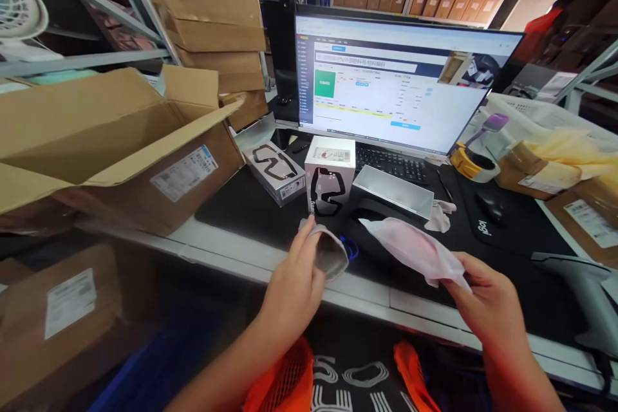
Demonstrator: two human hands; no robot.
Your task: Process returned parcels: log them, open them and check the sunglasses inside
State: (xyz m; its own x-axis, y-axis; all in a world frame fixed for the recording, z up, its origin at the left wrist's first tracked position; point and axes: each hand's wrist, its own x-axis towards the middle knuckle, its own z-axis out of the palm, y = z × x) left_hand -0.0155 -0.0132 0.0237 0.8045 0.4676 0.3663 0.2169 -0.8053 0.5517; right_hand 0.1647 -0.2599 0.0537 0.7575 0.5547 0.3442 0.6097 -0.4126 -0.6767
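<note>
My left hand (294, 283) is closed around a soft grey pouch (332, 255), whose wide mouth faces me. Between the fingers of my right hand (492, 302) is the end of a thin white wrapper (410, 246); something pinkish shows through it, too veiled to name. Behind the pouch stands an upright white box (333, 190) printed with a black frame outline. To its left lies a similar flat box (276, 170). An open grey box part (393, 192) sits on the right, beside a crumpled beige cloth (439, 215). A blue cord-like thing (351, 248) rests near the pouch.
A large open carton (193, 174) flanks the desk at left, with stacked cartons (207, 26) behind. At the back are a monitor (386, 84) and keyboard (393, 164). Rightward lie a mouse (490, 208), yellow tape roll (473, 164) and grey handheld scanner (574, 290).
</note>
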